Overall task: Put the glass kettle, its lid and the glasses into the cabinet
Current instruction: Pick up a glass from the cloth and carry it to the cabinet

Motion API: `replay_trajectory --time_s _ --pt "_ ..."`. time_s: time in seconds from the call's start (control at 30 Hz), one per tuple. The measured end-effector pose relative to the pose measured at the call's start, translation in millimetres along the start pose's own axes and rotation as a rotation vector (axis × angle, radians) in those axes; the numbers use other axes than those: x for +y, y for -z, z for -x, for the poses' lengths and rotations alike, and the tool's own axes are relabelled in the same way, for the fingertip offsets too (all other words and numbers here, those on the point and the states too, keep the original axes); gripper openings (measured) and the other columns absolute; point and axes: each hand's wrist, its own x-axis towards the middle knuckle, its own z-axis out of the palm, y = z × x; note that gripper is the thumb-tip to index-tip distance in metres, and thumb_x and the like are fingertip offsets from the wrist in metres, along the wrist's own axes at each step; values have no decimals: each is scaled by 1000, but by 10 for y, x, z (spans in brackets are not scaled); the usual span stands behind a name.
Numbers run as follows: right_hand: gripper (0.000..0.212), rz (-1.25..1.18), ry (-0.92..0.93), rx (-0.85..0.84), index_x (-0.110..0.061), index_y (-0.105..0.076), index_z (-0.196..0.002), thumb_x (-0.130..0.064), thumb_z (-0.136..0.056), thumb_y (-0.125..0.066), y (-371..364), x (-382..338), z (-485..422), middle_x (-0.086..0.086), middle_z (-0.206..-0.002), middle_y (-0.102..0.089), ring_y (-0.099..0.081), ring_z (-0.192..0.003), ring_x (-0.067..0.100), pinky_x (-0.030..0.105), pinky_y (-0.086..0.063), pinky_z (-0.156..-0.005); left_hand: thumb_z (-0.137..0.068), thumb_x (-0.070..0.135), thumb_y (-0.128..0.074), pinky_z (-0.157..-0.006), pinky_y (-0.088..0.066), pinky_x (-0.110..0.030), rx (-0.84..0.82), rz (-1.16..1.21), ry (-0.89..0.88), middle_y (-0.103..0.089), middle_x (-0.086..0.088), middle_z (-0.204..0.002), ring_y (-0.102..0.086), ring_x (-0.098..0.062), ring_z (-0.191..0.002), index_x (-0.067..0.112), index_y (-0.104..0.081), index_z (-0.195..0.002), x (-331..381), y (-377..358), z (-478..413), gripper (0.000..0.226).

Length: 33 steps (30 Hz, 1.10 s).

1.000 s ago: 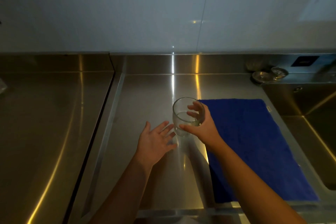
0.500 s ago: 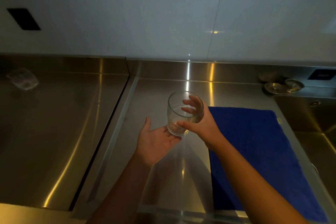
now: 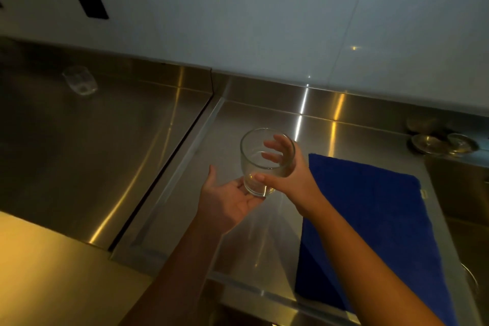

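A clear drinking glass (image 3: 255, 164) is held upright above the steel counter (image 3: 185, 172). My right hand (image 3: 287, 174) grips it round the side, fingers curled behind the wall and thumb in front. My left hand (image 3: 230, 200) is palm up with straight fingers under the glass's base, touching it. A second clear glass (image 3: 79, 83) stands far back left on the adjoining steel surface. No kettle, lid or cabinet shows in this view.
A blue cloth (image 3: 370, 219) lies on the counter right of my hands. Small round metal pieces (image 3: 444, 143) sit at the back right beside a sink (image 3: 465, 193). A white tiled wall with a dark socket (image 3: 90, 2) rises behind. A seam (image 3: 161, 177) divides the two surfaces.
My right hand lifted the glass off the counter a little. My left hand turned palm up and came under its base. The view swung left, showing the second glass.
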Motion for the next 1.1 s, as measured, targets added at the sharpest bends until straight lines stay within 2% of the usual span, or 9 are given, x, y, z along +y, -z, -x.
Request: replay_trajectory --time_s 0.13,0.27,0.33,0.43,0.53,0.63,0.87,0.97,1.1 --pt "85 -20 -13 -64 -33 -36 -128 -22 -59 -85 14 51 38 -10 -128 -48 -53 -116 10 21 -52 -82 -84 73 -21 -96 -34 -48 20 81 0 -60 -33 -111 -62 -41 -99 -16 -64 -99 -105 72 34 100" --pt "95 -13 -29 -123 -25 -33 -136 -32 -55 -82 -17 79 10 -8 -132 -47 -53 -115 7 26 -52 -87 -79 74 -29 -111 -20 -49 -207 154 -60 -41 -34 -135 -44 -42 -125 -18 -43 -127 -134 139 115 104" --pt "95 -13 -33 -150 -24 -32 -138 -27 -57 -80 -81 87 -5 -7 -133 -46 -52 -116 7 28 -52 -88 -79 70 -29 -113 -15 -47 -277 145 -96 -39 -34 -137 -37 -40 -131 -18 -39 -130 -131 169 177 102" --pt "94 -15 -32 -203 -23 -31 -138 -25 -59 -81 -219 79 -30 -6 -133 -46 -52 -117 8 28 -51 -90 -84 72 -22 -97 -31 -49 -70 178 -107 -53 -36 -120 -45 -41 -118 -18 -52 -116 -105 252 257 100" --pt "96 -32 -29 -270 -20 -30 -139 -23 -58 -80 -432 24 -70 -3 -134 -45 -51 -119 11 30 -51 -92 -82 73 -27 -101 -40 -51 -122 253 -200 -51 -35 -125 -51 -43 -116 -18 -52 -119 -53 403 411 100" --pt "93 -54 -21 -314 -20 -31 -136 -21 -55 -76 -698 -20 -103 -2 -134 -46 -52 -118 10 33 -50 -94 -78 73 -31 -93 -49 -47 -95 238 -264 -53 -32 -125 -58 -38 -112 -16 -53 -119 48 595 544 100" --pt "93 -32 -12 -466 -25 -33 -133 -17 -56 -86 -1686 -74 -220 -6 -131 -48 -53 -117 7 31 -51 -92 -79 73 -28 -96 -44 -47 19 366 -402 -51 -30 -128 -57 -37 -113 -11 -51 -121 432 1209 1030 97" --pt "91 -42 -15 -524 -25 -34 -133 -19 -56 -82 -2239 -96 -216 -7 -131 -48 -52 -119 10 32 -51 -92 -80 72 -30 -106 -32 -45 49 429 -435 -45 -30 -135 -44 -36 -126 -14 -46 -123 668 1562 1361 97" --pt "91 -58 -19 -602 -23 -34 -134 -18 -56 -81 -3096 -149 -177 -5 -132 -48 -51 -119 9 28 -51 -91 -83 71 -28 -104 -31 -45 72 480 -513 -45 -30 -134 -41 -37 -127 -12 -44 -126 1020 2105 1861 94"
